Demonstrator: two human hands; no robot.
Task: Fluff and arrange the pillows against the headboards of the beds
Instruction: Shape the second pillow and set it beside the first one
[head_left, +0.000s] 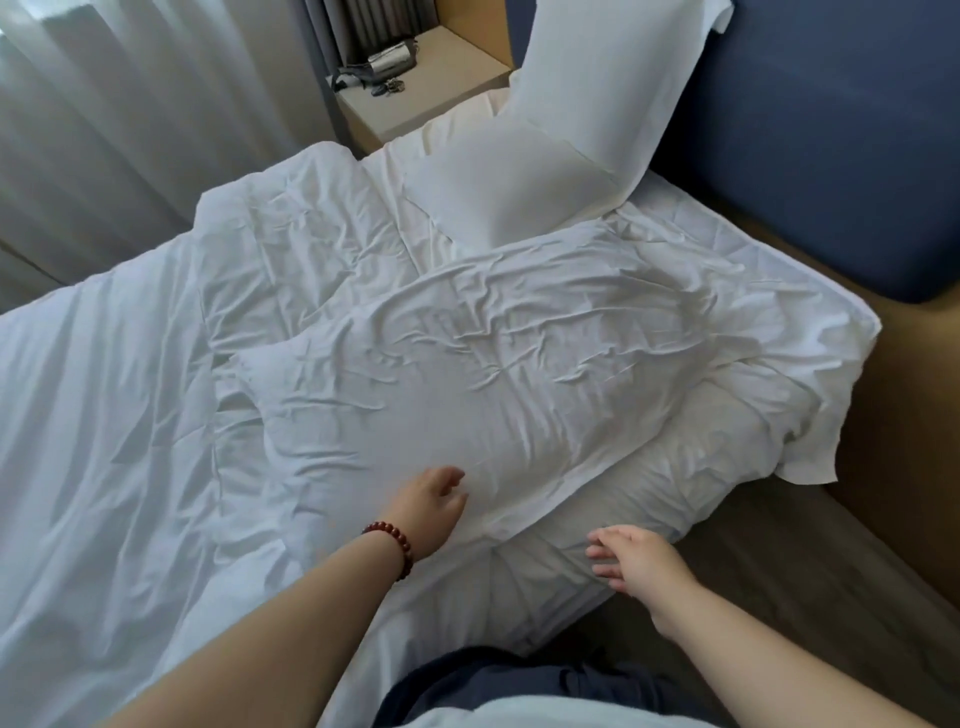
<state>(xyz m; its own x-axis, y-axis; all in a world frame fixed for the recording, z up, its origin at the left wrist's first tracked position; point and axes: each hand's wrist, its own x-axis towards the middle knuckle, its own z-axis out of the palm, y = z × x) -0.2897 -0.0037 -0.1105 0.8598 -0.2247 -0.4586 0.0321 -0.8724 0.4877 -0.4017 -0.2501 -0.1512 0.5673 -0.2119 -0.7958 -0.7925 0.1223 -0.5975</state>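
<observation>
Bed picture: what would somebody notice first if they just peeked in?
Probably the big crumpled white pillow lying across the middle of the bed, with the left hand and right hand at its near edge, holding nothing. Next comes the red bead bracelet on the left wrist. There is also an upright pillow propped against the blue headboard at the top right.

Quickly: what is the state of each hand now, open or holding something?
Left hand: open, fingers relaxed over the pillow, holding nothing.
Right hand: open, fingers spread, holding nothing.
</observation>
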